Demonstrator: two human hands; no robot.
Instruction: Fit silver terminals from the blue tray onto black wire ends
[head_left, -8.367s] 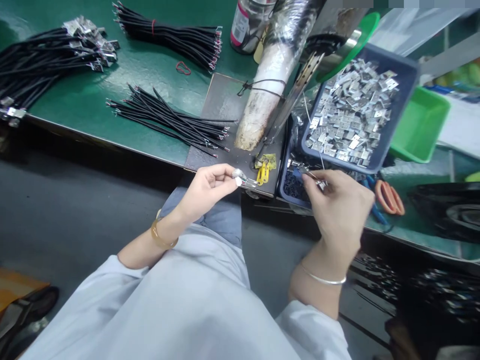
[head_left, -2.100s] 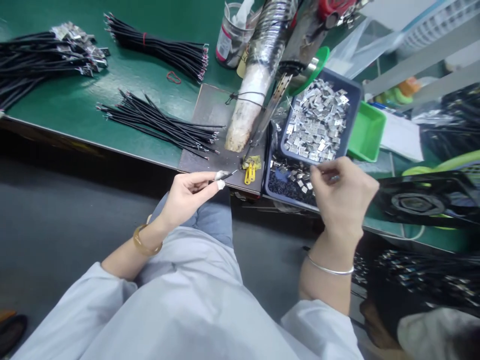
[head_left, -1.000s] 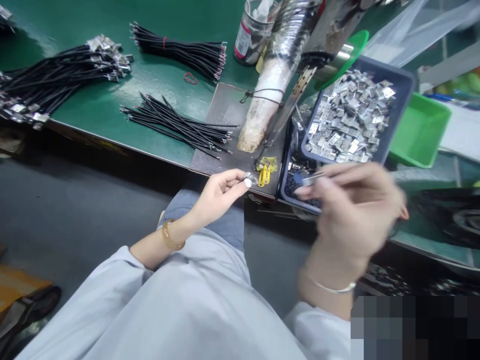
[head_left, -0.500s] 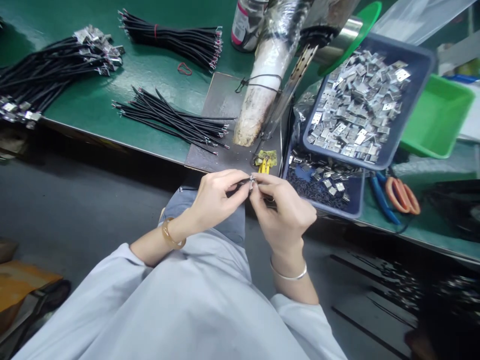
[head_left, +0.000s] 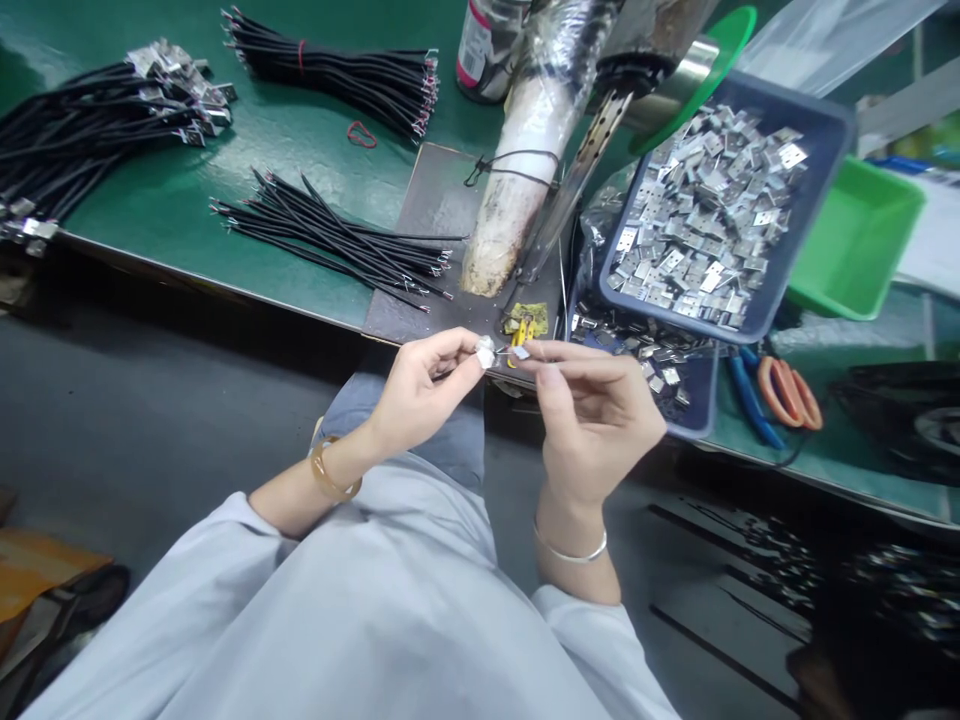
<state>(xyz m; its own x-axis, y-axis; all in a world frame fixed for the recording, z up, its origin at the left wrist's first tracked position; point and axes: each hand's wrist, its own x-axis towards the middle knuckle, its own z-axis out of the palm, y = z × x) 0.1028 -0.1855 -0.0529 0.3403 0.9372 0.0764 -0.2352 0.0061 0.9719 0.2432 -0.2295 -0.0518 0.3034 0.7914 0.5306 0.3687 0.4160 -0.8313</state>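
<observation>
My left hand pinches a small whitish-silver metal piece between thumb and forefinger, above the bench's front edge. Just to its right is my right hand, its thumb and forefinger closed around a second small silvery piece. A thin line spans the gap between the two pieces; what it is I cannot make out. Right behind the fingers are a yellow sponge and a yellow-handled tool, partly hidden. Short black cables with stripped ends lie loose to the left.
A tray of metal shells rests over a lower tray at right, beside a green bin and orange-handled pliers. A plastic-wrapped tube and a perforated metal rod slant down behind my hands. Bundled cables lie further back.
My hands were together at one small piece. The right hand has drawn slightly right and turned, leaving a gap. Silvery pieces now show at both hands' fingertips.
</observation>
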